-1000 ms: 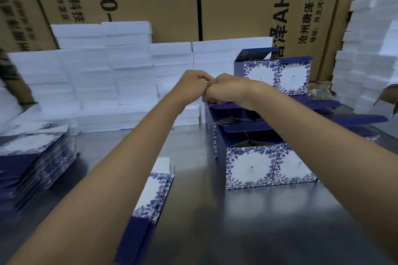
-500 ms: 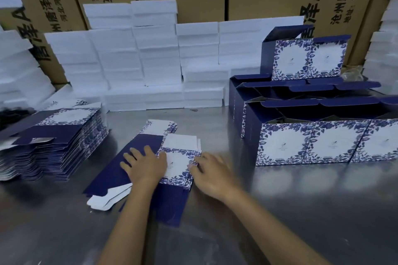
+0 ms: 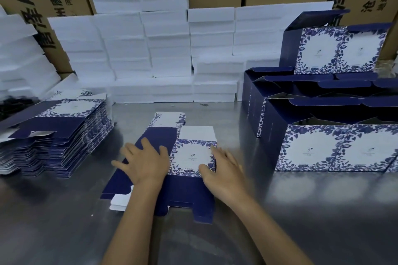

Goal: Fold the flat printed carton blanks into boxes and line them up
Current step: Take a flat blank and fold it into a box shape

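Lying flat at the centre of the frame on the steel bench, one blank sits under both hands. The left hand rests spread, fingers straight, on its navy panel; the right hand touches the right edge of the flowered panel with fingers loosely extended, though blur there hides whether the thumb is hooking under the edge. More blanks wait in a stack at mid left. Finished boxes stand in rows at the right, lids up, with another pair on top towards the upper right. White foam blocks fill the back.

The blank looks light and thin, stiff only along its scored creases, with a smooth printed face that would likely slide on the steel. It should open best when taken at its two long folded edges and squeezed inwards, one hand each side; gripping a loose flap would probably bend or crease it.
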Demonstrator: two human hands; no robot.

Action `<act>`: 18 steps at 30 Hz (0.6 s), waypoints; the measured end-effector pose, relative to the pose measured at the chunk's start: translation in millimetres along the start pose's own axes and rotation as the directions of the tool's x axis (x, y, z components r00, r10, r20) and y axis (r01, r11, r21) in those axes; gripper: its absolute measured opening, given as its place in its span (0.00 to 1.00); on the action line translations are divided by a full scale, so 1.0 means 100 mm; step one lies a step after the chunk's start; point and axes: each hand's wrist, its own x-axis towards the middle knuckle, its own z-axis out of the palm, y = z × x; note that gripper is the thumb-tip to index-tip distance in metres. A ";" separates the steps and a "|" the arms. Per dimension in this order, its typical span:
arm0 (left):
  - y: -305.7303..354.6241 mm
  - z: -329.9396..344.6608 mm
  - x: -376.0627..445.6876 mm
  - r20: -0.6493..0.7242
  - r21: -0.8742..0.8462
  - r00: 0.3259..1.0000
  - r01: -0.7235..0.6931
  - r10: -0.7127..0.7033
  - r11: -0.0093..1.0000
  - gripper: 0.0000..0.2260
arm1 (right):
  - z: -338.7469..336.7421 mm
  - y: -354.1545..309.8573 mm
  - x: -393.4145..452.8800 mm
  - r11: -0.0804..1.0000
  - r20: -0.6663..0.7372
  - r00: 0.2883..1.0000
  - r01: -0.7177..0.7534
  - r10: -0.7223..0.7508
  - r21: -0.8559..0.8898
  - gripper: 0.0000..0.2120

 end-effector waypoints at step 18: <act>0.14 -0.35 -0.23 -0.431 -0.579 0.886 -0.418 0.172 0.701 0.13 | -0.46 0.06 0.08 0.524 0.008 0.989 -0.086 0.150 0.847 0.30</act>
